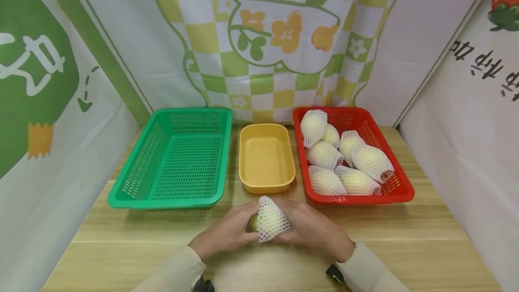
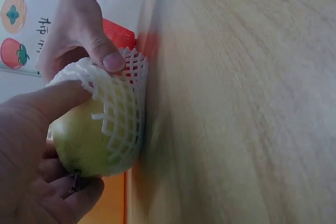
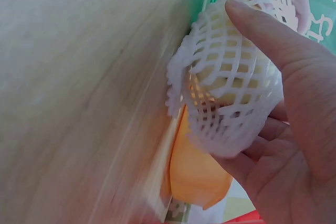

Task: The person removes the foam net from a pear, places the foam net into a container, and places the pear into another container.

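A yellow-green pear [image 2: 79, 142] with a short stem sits partly inside a white foam net [image 1: 272, 222], between both hands just above the front of the table. Its stem end is bare and faces left. My left hand [image 1: 227, 233] grips this bare end, the thumb lying at the net's edge and fingers curled underneath. From the other side, my right hand [image 1: 310, 226] holds the net-covered end, thumb pressing on the mesh. In the right wrist view the net's far end [image 3: 223, 129] hangs loose past the fruit.
A green basket [image 1: 168, 202] with nothing in it stands at the left. In the middle is a small yellow tub [image 1: 266, 181]. The red basket [image 1: 362, 199] at the right holds several netted fruits [image 1: 324, 154]. Printed cloth [image 1: 263, 84] walls the table [image 1: 101, 256] in.
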`<state>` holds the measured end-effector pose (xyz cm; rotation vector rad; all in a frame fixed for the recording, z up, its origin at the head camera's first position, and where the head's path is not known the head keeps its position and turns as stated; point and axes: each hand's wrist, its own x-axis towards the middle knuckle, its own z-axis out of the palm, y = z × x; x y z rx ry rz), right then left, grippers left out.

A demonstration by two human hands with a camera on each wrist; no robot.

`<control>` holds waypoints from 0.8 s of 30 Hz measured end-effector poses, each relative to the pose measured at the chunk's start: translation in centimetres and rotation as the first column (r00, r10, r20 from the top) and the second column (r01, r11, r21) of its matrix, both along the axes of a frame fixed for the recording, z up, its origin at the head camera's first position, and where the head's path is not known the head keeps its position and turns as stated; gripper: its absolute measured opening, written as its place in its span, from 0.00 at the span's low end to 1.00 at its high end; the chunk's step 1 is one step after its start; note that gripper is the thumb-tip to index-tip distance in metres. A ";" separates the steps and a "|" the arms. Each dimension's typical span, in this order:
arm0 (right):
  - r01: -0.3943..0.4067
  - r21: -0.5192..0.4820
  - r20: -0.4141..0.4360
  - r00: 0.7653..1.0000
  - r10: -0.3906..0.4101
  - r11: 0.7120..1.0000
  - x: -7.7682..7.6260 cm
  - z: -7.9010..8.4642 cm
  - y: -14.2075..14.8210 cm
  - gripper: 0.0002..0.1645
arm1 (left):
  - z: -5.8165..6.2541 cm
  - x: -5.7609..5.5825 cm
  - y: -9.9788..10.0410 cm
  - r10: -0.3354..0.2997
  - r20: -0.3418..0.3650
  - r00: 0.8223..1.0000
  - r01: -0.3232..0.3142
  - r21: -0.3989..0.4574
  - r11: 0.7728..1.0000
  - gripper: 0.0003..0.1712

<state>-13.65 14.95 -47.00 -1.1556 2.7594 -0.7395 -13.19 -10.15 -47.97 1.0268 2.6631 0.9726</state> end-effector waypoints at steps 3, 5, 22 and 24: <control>-0.001 0.018 0.000 1.000 0.001 1.000 0.0 0.1 -0.3 0.47 | 0.0 0.0 0.5 0.011 -0.014 1.000 -0.011 -0.047 0.999 0.50; 0.005 0.033 0.017 1.000 -0.005 0.999 -0.1 0.2 -0.4 0.46 | 0.1 0.0 0.8 0.010 -0.024 1.000 -0.012 -0.061 0.998 0.52; -0.023 -0.017 0.043 0.999 0.024 1.000 0.3 0.5 -0.6 0.30 | 0.5 0.0 -0.6 0.010 -0.046 0.999 -0.009 0.021 1.000 0.44; -0.020 -0.021 0.058 0.998 0.021 1.000 0.3 0.6 -0.6 0.28 | 0.5 0.0 -0.9 0.013 -0.038 0.999 -0.012 0.023 1.000 0.44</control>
